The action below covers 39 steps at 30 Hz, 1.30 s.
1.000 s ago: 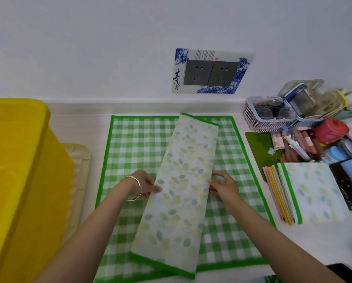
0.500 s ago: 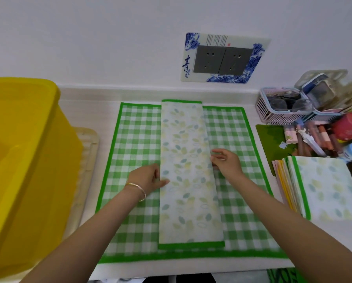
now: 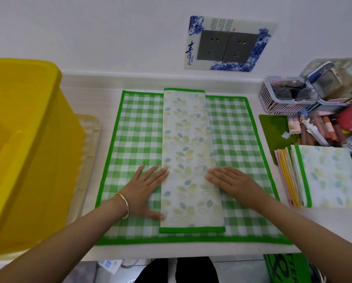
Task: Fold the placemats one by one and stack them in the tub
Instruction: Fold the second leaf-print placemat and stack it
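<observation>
Counter: white top against a white wall; I see a green checked placemat spread flat on it.
Leaf strip: the leaf-print placemat, folded to a narrow strip, lies on the middle of the checked one.
Long axis: it runs straight away from me, near end by the counter's front edge, far end just past the checked mat's back border.
Left hand: my view shows the left hand flat, palm down on the checked mat, fingers straight, tips touching the strip's left long edge; it grips nothing.
Right hand: the right hand is flat too, fingers straight, tips on the strip's right long edge; nothing gripped.
Between: the strip sits between the 2 hands, both beside its nearer half.
Tub: the yellow tub stands to my left, well apart from the strip; the left hand is nearer it.
Next move: I judge 1 more fold is due, near end carried to far end, then leftward to the tub.
</observation>
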Motion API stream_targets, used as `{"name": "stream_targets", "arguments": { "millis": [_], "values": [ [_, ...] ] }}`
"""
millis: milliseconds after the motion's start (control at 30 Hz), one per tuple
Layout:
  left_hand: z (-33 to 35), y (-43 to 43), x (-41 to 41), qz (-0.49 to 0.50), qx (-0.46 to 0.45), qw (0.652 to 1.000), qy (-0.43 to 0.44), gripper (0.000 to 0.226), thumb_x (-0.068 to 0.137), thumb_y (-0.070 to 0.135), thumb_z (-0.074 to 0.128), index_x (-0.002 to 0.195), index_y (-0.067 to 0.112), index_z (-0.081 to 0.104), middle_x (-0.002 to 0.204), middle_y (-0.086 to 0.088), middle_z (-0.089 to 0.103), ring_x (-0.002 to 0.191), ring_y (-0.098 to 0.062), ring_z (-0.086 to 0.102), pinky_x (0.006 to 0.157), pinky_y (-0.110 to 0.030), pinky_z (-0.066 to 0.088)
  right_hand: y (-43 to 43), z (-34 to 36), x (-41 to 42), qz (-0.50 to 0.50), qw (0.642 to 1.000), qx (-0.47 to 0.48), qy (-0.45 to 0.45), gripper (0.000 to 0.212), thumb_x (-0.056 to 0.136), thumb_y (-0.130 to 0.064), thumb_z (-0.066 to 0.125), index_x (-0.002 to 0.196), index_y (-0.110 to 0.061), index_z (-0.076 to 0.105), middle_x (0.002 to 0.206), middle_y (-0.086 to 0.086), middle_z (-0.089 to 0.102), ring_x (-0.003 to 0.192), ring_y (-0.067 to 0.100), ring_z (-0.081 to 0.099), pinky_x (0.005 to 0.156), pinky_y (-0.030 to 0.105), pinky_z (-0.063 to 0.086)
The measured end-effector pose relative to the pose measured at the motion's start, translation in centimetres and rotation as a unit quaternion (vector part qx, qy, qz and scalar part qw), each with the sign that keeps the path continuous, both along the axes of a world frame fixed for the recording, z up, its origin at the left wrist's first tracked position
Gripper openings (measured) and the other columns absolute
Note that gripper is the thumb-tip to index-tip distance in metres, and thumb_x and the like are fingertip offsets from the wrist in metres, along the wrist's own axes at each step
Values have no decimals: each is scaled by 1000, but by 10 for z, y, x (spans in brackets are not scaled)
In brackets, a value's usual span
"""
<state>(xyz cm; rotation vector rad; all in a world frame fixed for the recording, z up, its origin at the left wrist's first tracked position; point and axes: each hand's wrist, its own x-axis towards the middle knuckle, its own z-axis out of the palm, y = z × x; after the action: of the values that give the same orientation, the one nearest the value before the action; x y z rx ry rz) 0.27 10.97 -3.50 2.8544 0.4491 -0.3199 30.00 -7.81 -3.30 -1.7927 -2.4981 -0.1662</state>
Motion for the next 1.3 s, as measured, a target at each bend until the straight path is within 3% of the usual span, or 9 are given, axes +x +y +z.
{"name": "stream_targets", "arguments": {
  "millis": [167, 433, 667, 800, 867, 933, 1033, 1167, 1300],
  "values": [
    [7, -1, 2, -18, 14, 997, 77, 132, 49, 97, 32, 132, 26, -41, 145, 6, -40, 133, -19, -38, 108, -50, -24, 13, 2, -1, 46, 997, -31, -46, 57, 87, -13, 34, 143, -18, 31, 143, 5, 45, 129, 20, 46, 108, 37, 35],
    [12, -9, 4, -24, 8, 995, 100, 146, 38, 98, 34, 134, 16, -41, 142, 1, -47, 130, -23, -44, 106, -52, -26, 13, -1, -7, 13, 998, -60, -6, 55, 88, -20, 35, 143, -20, 32, 145, 6, 42, 132, 22, 41, 111, 36, 31],
    [13, -1, 3, -38, -5, 996, 79, 139, 40, 97, 25, 140, 20, -32, 144, 6, -41, 132, -19, -40, 108, -46, -26, 14, 5, -13, -81, 982, -26, 170, 45, 84, -18, 64, 128, -22, 55, 128, -3, 59, 116, 13, 57, 91, 33, 50],
    [11, 5, 4, 42, -92, 991, -83, 102, 68, 86, 34, 148, 25, 17, 154, 7, 19, 143, -14, 14, 118, -39, 5, 23, 25, -29, -237, 909, -47, 340, 24, 95, -44, 44, 97, -33, 65, 85, -14, 66, 72, -6, 56, 65, 22, 45],
    [12, 5, 12, 115, -120, 971, -170, 75, 78, 73, 45, 134, 23, 43, 129, 6, 52, 114, -9, 46, 106, -35, 35, 32, 27, -36, -305, 856, -51, 414, 36, 87, -66, 33, 80, -40, 56, 61, -8, 58, 51, 4, 50, 52, 25, 38],
    [12, 3, 22, 186, -135, 945, -233, 55, 81, 53, 62, 123, 19, 54, 107, 9, 58, 93, -4, 47, 88, -30, 46, 41, 23, -37, -347, 798, -43, 492, 42, 87, -62, 40, 93, -28, 63, 75, 3, 66, 66, 23, 61, 58, 39, 48],
    [8, -1, 37, 299, -177, 892, -288, 37, 79, 33, 72, 111, 19, 61, 92, 13, 60, 86, -6, 52, 81, -26, 47, 52, 19, -35, -385, 742, -30, 548, 45, 89, -55, 51, 96, -12, 61, 88, 16, 67, 84, 36, 63, 74, 52, 53],
    [6, 0, 55, 425, -275, 804, -311, 19, 80, 23, 73, 94, 22, 61, 69, 10, 61, 76, -12, 61, 82, -32, 52, 66, 15, -32, -453, 685, -13, 570, 24, 91, -32, 59, 106, -15, 56, 88, -1, 65, 86, 18, 65, 72, 28, 53],
    [8, 6, 66, 472, -275, 792, -271, 29, 80, 24, 72, 105, 19, 58, 69, 4, 64, 74, -12, 62, 80, -35, 52, 73, 10, -34, -492, 671, 16, 555, 25, 89, -29, 63, 109, -20, 51, 84, -1, 64, 77, 13, 61, 64, 21, 47]
  ]
}}
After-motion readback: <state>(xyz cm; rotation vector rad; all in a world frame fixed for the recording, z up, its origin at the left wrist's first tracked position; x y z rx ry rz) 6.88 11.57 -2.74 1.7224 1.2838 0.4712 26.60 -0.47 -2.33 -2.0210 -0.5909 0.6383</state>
